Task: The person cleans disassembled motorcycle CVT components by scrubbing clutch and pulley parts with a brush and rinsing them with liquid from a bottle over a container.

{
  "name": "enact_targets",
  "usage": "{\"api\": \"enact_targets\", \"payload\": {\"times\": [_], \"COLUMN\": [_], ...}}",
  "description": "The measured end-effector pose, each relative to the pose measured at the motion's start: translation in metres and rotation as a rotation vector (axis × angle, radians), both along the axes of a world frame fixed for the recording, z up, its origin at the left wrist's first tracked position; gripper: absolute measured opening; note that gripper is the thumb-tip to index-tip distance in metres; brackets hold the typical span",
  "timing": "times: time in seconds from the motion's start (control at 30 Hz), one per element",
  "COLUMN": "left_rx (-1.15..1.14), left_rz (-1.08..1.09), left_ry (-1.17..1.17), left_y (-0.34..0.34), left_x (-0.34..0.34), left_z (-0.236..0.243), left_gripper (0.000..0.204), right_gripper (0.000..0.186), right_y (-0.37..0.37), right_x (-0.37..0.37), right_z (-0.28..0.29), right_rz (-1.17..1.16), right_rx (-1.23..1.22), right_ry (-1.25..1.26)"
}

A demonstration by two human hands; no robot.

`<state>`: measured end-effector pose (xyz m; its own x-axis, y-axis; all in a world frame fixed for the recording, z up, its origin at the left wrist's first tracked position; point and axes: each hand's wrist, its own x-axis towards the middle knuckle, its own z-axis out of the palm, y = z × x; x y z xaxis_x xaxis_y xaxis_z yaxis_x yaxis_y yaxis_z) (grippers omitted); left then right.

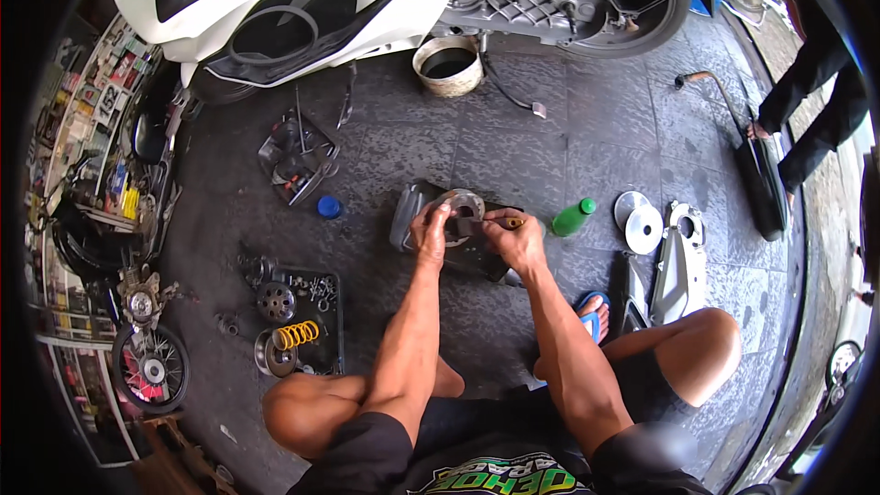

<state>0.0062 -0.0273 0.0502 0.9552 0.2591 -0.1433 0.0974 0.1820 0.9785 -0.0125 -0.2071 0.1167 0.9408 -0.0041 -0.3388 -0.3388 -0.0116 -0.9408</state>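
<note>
Left of the green bottle (pixel 574 217), the left hand (pixel 433 229) had the metal ring (pixel 468 194) gripped, right hand (pixel 516 240) pinching a yellow-ended tool (pixel 516 222). From where I stood, looked like mid-scrape or cleaning; next move probably needed that ring held dead steady.

Round, grey, hollow metal part (pixel 467 199) in the left hand (pixel 431 233), small dark piece (pixel 469 225) across its opening.

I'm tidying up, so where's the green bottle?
In the head view, the green bottle is right of centre, between the right hand and two shiny discs.
</note>
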Motion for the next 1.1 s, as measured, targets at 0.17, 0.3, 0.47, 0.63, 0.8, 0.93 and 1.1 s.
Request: {"api": "enact_targets", "payload": {"times": [0.17, 0.3, 0.47, 0.63, 0.8, 0.93, 1.1], "left_rx": [0.298, 0.388, 0.267, -0.113, -0.383, -0.533, -0.494], "left_rz": [-0.008, -0.015, 0.009, 0.254, 0.066, -0.123, -0.091], "left_ry": [-0.045, -0.067, 0.098, 0.319, 0.429, 0.545, 0.568], "left_y": [0.004, -0.001, -0.002, 0.014, 0.024, 0.017, 0.014], "left_x": [0.001, 0.002, 0.004, 0.005, -0.003, -0.003, 0.001], "left_z": [-0.004, 0.007, 0.01, -0.01, -0.006, -0.003, 0.006], "left_gripper": [0.041, 0.04, 0.038, 0.057, 0.053, 0.054, 0.053], "right_gripper": [0.019, 0.02, 0.021, 0.02, 0.022, 0.022, 0.019], "right_y": [0.007, 0.008, 0.005, 0.001, 0.005, 0.006, 0.017], "right_x": [-0.008, -0.012, -0.016, -0.011, -0.004, -0.005, -0.021], "right_z": [0.016, 0.001, -0.006, 0.006, -0.001, -0.002, 0.004], "right_rz": [0.088, -0.017, -0.075, -0.142, 0.075, 0.128, 0.035], "right_rx": [-0.057, -0.276, -0.121, 0.123, 0.009, -0.012, 0.037], "right_ry": [-0.192, -0.211, -0.167, -0.115, -0.146, -0.19, -0.327]}}
